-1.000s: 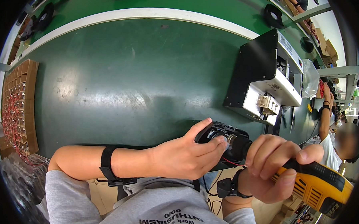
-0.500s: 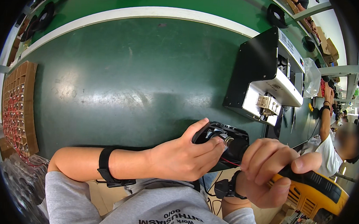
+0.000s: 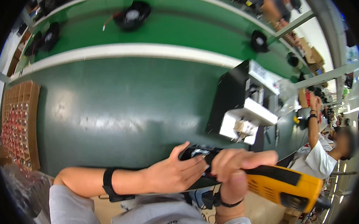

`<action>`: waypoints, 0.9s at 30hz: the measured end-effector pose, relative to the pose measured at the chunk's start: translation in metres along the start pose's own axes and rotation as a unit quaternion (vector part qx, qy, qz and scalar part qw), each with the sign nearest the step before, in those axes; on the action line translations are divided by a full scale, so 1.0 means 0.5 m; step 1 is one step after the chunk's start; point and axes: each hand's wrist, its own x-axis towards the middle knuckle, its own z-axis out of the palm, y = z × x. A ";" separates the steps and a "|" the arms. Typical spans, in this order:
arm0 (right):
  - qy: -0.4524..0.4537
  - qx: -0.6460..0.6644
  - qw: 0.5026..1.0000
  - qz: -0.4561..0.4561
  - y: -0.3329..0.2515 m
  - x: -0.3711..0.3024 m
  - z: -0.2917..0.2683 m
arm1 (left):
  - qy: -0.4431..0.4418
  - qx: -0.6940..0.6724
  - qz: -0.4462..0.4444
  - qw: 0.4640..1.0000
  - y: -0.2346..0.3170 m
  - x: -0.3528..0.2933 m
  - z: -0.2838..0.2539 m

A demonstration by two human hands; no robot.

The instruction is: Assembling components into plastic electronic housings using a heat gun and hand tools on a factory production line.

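My left hand point(image 3: 176, 172) is closed around a black plastic housing point(image 3: 188, 151) at the near edge of the bench, with a shiny metal part showing inside it. In my right hand point(image 3: 237, 164) is a yellow and black power screwdriver point(image 3: 300, 185), its body reaching out to the right. The front end of the screwdriver points left toward the housing, close to my left fingers. My right fingers hide most of that end, so whether the tip touches the housing cannot be seen.
A black and silver bench machine point(image 3: 234, 100) stands right of the middle. On the left is a divided cardboard box point(image 3: 34, 125) of small red-wired parts. Behind, a green conveyor belt point(image 3: 191, 26) carries black fans point(image 3: 132, 14). A co-worker point(image 3: 319, 158) sits at right.
My view has tilted up, showing more of the belt. The screwdriver has swung closer to level, and my right hand has moved left, nearer my left hand. Both hands keep their hold.
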 end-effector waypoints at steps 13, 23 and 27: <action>-0.003 -0.084 0.996 0.038 0.026 -0.038 -0.021 | -0.021 -0.062 -0.019 0.998 0.002 -0.010 0.006; 0.112 -0.070 0.980 -0.152 -0.119 0.093 -0.086 | -0.002 -0.013 0.003 1.000 -0.011 0.005 -0.006; 0.133 -0.068 0.980 -0.130 -0.094 0.110 -0.101 | 0.005 0.008 0.005 1.000 -0.005 -0.001 -0.004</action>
